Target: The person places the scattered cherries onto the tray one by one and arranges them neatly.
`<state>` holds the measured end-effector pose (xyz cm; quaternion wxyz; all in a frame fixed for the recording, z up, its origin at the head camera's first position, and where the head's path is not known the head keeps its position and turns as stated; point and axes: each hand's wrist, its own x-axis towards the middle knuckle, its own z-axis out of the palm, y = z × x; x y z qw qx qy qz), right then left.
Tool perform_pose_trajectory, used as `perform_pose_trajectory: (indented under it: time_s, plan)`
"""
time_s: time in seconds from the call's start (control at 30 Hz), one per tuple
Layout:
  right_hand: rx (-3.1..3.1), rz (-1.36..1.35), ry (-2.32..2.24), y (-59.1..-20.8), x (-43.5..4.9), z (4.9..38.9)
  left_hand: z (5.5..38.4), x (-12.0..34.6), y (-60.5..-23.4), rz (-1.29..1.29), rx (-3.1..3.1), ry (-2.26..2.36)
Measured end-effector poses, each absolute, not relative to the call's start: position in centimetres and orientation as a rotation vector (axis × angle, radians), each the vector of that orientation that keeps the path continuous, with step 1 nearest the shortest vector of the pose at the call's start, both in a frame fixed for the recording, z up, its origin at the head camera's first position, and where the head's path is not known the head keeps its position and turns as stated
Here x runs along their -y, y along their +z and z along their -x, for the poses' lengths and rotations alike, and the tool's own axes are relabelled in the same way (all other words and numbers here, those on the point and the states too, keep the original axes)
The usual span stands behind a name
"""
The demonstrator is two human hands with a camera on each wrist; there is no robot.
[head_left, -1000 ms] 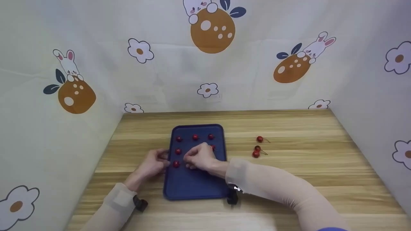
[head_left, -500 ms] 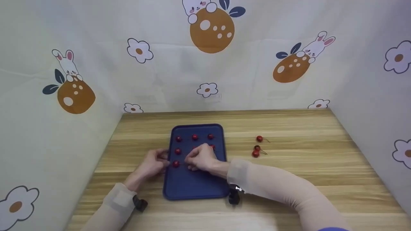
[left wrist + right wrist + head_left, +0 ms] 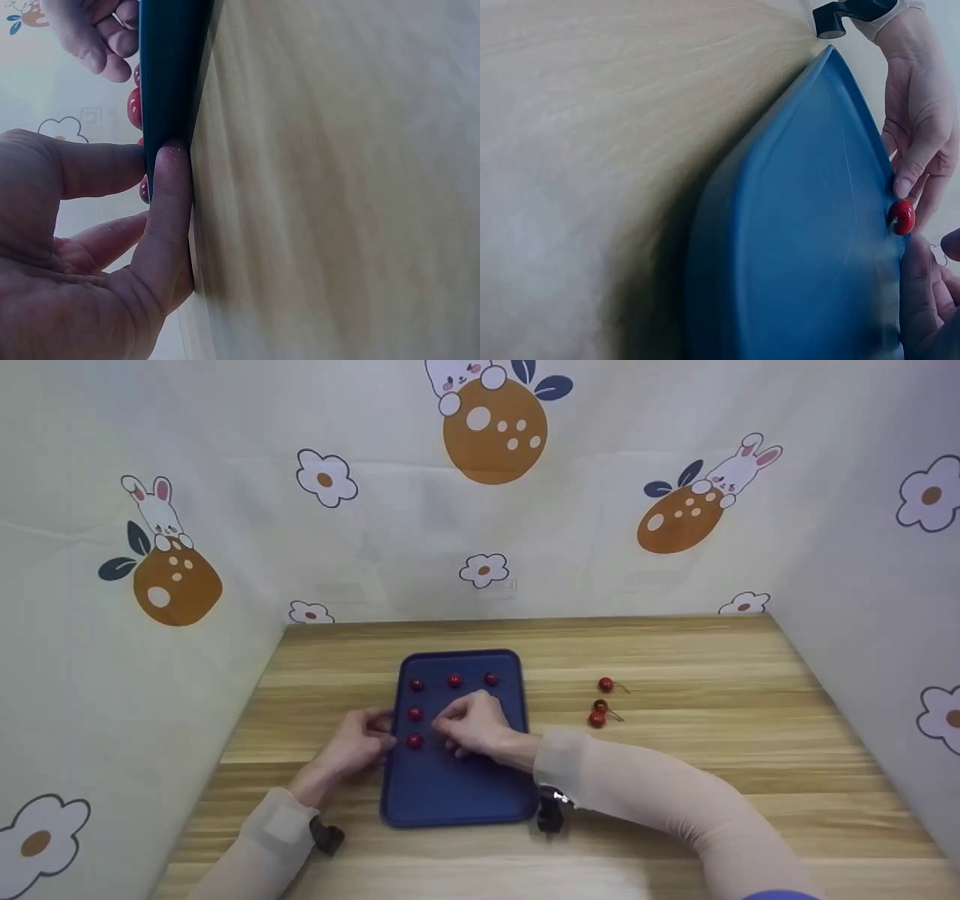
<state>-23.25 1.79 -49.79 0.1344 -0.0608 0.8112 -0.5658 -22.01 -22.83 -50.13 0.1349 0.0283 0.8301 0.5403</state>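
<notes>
A blue tray (image 3: 457, 791) lies on the wooden table, carrying several red cherries in rows. My left hand (image 3: 360, 740) grips its left edge; in the left wrist view, the left hand (image 3: 97, 247) has one finger on the outer wall and another at the rim. Over the tray's middle, my right hand (image 3: 475, 725) has thumb and forefinger together beside the lowest cherry (image 3: 415, 741). A thin stem (image 3: 939, 253) shows at those fingertips in the right wrist view, near the cherry (image 3: 901, 217); the exact contact is partly hidden. The right hand covers part of the rows.
Right of the tray, three stemmed cherries lie on the table: one cherry (image 3: 606, 684) farther back and two touching, the nearer cherry (image 3: 597, 720) in front. A patterned curtain (image 3: 390, 540) stands behind the table and along both sides.
My right hand has shifted slightly right and up over the tray. The lowest cherry has moved a little right and away from me. The left hand stays put.
</notes>
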Motion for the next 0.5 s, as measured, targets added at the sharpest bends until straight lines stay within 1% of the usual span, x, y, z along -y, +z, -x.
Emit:
perform_pose_trajectory:
  time_s: [0.33, 0.5]
  plan:
    - [-2.384, 0.241, -1.640, -48.2, -3.0, 23.0, 22.0, 22.8, -50.2, -0.105, -2.398, 1.575]
    - [-2.348, 0.322, -1.693, -47.3, -4.5, 22.8, 21.9, 22.8, -50.0, -0.094, -2.397, 1.566]
